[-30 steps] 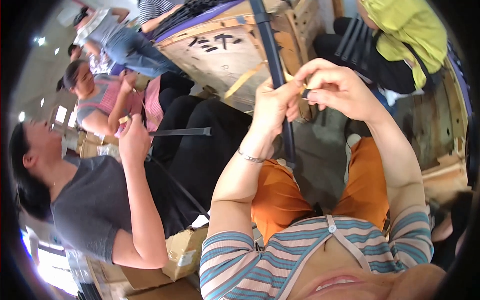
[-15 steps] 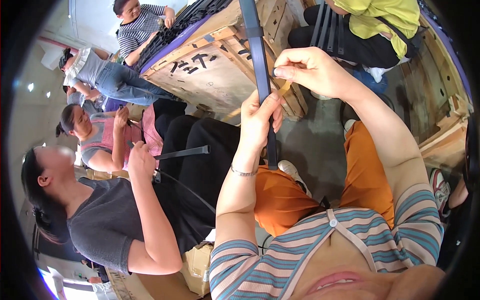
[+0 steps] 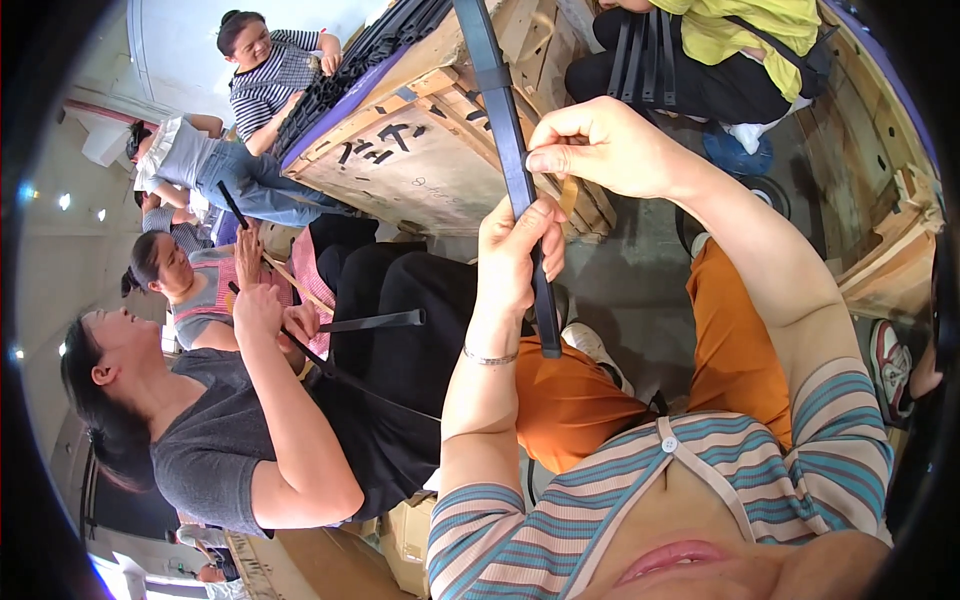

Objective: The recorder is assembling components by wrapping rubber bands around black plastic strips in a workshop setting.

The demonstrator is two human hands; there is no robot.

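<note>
A long, flat black strip [image 3: 505,120] runs down in front of me, with a band round its upper part and its top end cut off by the picture's edge. My left hand [image 3: 520,245] is closed round its lower part, thumb on the front face. Thumb and forefinger of my right hand [image 3: 605,150] are pinched together at the strip's right edge, just above the left hand. Whatever lies between those fingertips is too small to make out. A small yellowish piece [image 3: 568,196] shows between my hands; whether I hold it, I cannot tell.
A wooden crate [image 3: 420,175] topped with many black strips [image 3: 365,65] stands ahead. To my left, a person in a dark grey top [image 3: 220,430] handles black strips; others work beyond. Opposite sits someone in yellow [image 3: 745,40] with strips on the lap. Another crate [image 3: 885,240] is at right.
My right fingertips have moved left, from beside the strip onto its edge. The strip's lower end has shifted slightly down and right. At left, the neighbour's hands have come closer together.
</note>
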